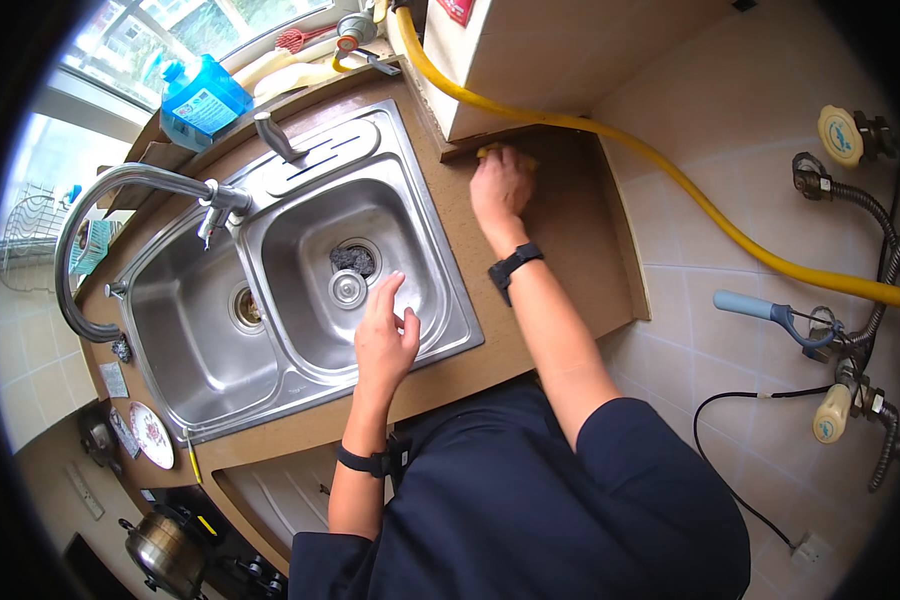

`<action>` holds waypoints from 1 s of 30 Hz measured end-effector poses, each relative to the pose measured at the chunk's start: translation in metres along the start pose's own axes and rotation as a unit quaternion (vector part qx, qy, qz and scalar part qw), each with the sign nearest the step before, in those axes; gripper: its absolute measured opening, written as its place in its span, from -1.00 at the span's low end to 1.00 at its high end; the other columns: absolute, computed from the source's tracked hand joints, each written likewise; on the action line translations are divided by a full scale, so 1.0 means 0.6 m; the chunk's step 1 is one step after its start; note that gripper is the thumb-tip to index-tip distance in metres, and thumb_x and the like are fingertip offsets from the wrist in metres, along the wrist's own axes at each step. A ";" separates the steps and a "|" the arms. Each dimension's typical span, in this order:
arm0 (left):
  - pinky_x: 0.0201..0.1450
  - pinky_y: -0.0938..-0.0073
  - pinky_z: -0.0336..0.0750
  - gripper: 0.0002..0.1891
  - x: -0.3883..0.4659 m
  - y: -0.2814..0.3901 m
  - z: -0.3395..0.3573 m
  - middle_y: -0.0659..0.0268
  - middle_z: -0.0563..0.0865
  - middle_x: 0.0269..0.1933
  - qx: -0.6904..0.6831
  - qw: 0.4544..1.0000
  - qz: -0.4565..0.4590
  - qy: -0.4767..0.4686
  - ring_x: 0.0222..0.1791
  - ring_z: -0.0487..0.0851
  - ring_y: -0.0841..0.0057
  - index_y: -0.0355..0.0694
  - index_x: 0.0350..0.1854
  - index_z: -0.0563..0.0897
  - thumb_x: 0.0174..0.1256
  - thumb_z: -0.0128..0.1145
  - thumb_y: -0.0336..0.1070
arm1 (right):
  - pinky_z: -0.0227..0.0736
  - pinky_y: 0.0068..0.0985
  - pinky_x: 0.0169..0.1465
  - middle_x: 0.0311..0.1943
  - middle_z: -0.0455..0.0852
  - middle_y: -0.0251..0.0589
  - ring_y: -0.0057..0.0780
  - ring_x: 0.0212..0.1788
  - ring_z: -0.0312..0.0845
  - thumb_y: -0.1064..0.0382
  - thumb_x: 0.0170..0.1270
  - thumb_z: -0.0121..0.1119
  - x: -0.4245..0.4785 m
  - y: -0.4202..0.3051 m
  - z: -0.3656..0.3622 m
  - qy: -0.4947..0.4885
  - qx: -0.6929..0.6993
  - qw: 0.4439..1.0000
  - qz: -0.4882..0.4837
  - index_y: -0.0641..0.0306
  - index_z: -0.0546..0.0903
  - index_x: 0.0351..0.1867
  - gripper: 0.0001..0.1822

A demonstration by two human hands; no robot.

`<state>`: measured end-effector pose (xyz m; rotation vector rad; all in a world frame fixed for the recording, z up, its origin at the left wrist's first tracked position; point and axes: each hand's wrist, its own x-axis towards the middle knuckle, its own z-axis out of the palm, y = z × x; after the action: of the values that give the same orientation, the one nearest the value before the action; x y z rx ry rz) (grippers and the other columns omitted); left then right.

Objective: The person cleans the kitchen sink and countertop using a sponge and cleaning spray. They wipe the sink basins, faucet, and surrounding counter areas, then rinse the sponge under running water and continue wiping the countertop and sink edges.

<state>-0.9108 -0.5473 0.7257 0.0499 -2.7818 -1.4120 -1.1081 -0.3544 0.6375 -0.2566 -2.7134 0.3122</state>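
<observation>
My right hand [504, 187] presses a yellow sponge [529, 160] on the brown countertop [570, 217], close to the raised edge at the wall corner; its fingers cover most of the sponge. Over the right basin of the stainless steel double sink [307, 315] hovers my left hand [386, 337], fingers apart and holding nothing. Beneath it in that basin lie a round metal drain strainer [347, 289] and a dark scouring pad [354, 259] by the drain. A curved metal faucet [142, 174] arches over the sink's left side.
A yellow hose [645, 154] crosses above the counter's right part. Behind the sink stands a blue plastic bottle [206, 101]. A patterned plate [151, 435] and a yellow-handled tool [193, 457] lie left of the sink, near a metal pot [165, 551]. Valves [840, 136] and pipes line the tiled wall.
</observation>
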 end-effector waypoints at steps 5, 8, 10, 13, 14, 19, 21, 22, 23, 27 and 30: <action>-0.34 0.42 0.61 -0.50 0.015 -0.018 0.001 0.03 0.64 0.21 -0.021 1.000 0.013 0.000 -0.47 0.71 0.41 -0.25 0.26 0.53 0.20 0.14 -0.51 | 0.42 -0.17 0.11 -0.18 0.64 -0.14 -0.10 -0.01 0.51 0.29 0.26 0.11 -0.030 -0.058 -0.006 -0.018 0.122 0.990 -0.062 0.28 0.73 -0.36 -0.81; -0.32 0.42 0.61 -0.50 0.026 -0.016 0.003 0.03 0.64 0.20 -0.027 0.999 0.025 -0.023 -0.43 0.73 0.42 -0.25 0.25 0.53 0.20 0.14 -0.52 | 0.47 -0.19 0.02 -0.21 0.65 -0.15 -0.12 -0.08 0.53 0.28 0.27 0.13 -0.004 0.010 -0.009 -0.033 0.158 0.973 -0.165 0.22 0.74 -0.35 -0.82; -0.26 0.39 0.62 -0.50 0.028 -0.011 -0.001 0.05 0.65 0.20 -0.035 0.998 0.014 -0.043 -0.42 0.73 0.41 -0.25 0.25 0.52 0.20 0.15 -0.52 | 0.51 -0.19 -0.03 -0.22 0.67 -0.11 -0.07 -0.07 0.56 0.30 0.23 0.17 0.019 0.064 0.007 -0.002 0.113 0.992 -0.053 0.20 0.75 -0.35 -0.86; -0.24 0.39 0.62 -0.50 0.028 -0.013 -0.010 0.05 0.65 0.19 -0.035 0.998 0.035 -0.038 -0.42 0.74 0.40 -0.25 0.25 0.52 0.20 0.15 -0.51 | 0.52 -0.12 -0.04 -0.24 0.67 -0.01 0.02 -0.12 0.56 0.31 0.20 0.16 0.023 0.056 -0.009 0.044 0.080 0.995 -0.037 0.28 0.73 -0.40 -0.85; -0.25 0.38 0.62 -0.50 0.029 -0.016 -0.011 0.05 0.65 0.18 -0.032 0.998 0.037 -0.035 -0.41 0.74 0.39 -0.25 0.25 0.52 0.20 0.15 -0.51 | 0.53 -0.10 -0.04 -0.24 0.66 0.00 0.03 -0.12 0.56 0.31 0.21 0.15 0.014 0.029 0.000 0.048 0.072 0.996 -0.033 0.29 0.73 -0.41 -0.84; -0.25 0.36 0.62 -0.50 0.036 -0.030 -0.017 0.04 0.66 0.18 -0.034 0.998 0.029 -0.038 -0.38 0.75 0.37 -0.25 0.25 0.52 0.20 0.15 -0.51 | 0.55 -0.18 -0.08 -0.26 0.62 -0.12 -0.09 -0.14 0.55 0.35 0.29 0.11 -0.028 -0.079 -0.019 -0.044 0.242 0.965 -0.092 0.31 0.64 -0.38 -0.87; -0.23 0.35 0.62 -0.50 0.035 -0.030 -0.020 0.05 0.65 0.19 -0.033 0.998 0.023 -0.047 -0.35 0.76 0.37 -0.25 0.25 0.52 0.20 0.15 -0.51 | 0.55 -0.17 -0.16 -0.28 0.66 0.00 0.00 -0.22 0.59 0.31 0.22 0.15 -0.019 -0.067 -0.017 -0.040 0.249 0.952 -0.173 0.25 0.63 -0.32 -0.91; -0.23 0.36 0.62 -0.50 0.033 -0.034 -0.021 0.05 0.65 0.20 -0.029 0.998 0.031 -0.046 -0.35 0.76 0.37 -0.25 0.25 0.52 0.20 0.15 -0.51 | 0.56 -0.17 -0.20 -0.29 0.68 0.06 0.05 -0.26 0.62 0.29 0.18 0.17 -0.011 -0.061 -0.017 -0.038 0.251 0.943 -0.213 0.21 0.63 -0.29 -0.90; -0.24 0.36 0.62 -0.50 0.032 -0.037 -0.023 0.05 0.65 0.20 -0.024 0.998 0.039 -0.045 -0.35 0.76 0.37 -0.25 0.25 0.52 0.20 0.16 -0.51 | 0.55 -0.16 -0.21 -0.28 0.68 0.06 0.04 -0.25 0.62 0.33 0.17 0.16 0.003 -0.049 -0.020 -0.050 0.280 0.937 -0.202 0.22 0.64 -0.31 -0.91; -0.23 0.40 0.61 -0.47 0.008 -0.038 -0.058 0.08 0.63 0.24 -0.022 1.000 0.016 -0.011 -0.34 0.74 0.41 -0.23 0.29 0.52 0.20 0.17 -0.51 | 0.55 -0.19 -0.23 -0.31 0.69 0.08 0.04 -0.27 0.63 0.32 0.21 0.15 -0.006 -0.027 -0.042 -0.041 0.235 0.949 -0.208 0.24 0.67 -0.29 -0.89; -0.23 0.45 0.61 -0.46 -0.024 -0.063 -0.086 0.08 0.64 0.23 -0.035 0.999 -0.019 0.017 -0.29 0.74 0.43 -0.26 0.31 0.51 0.21 0.16 -0.56 | 0.55 -0.20 -0.24 -0.31 0.71 0.09 0.05 -0.27 0.64 0.31 0.22 0.17 -0.002 -0.016 -0.045 0.009 0.219 0.963 -0.158 0.26 0.69 -0.26 -0.86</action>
<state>-0.8938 -0.6107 0.7253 0.1235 -2.7161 -1.5014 -1.0973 -0.3589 0.6639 0.2932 -2.5263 0.7897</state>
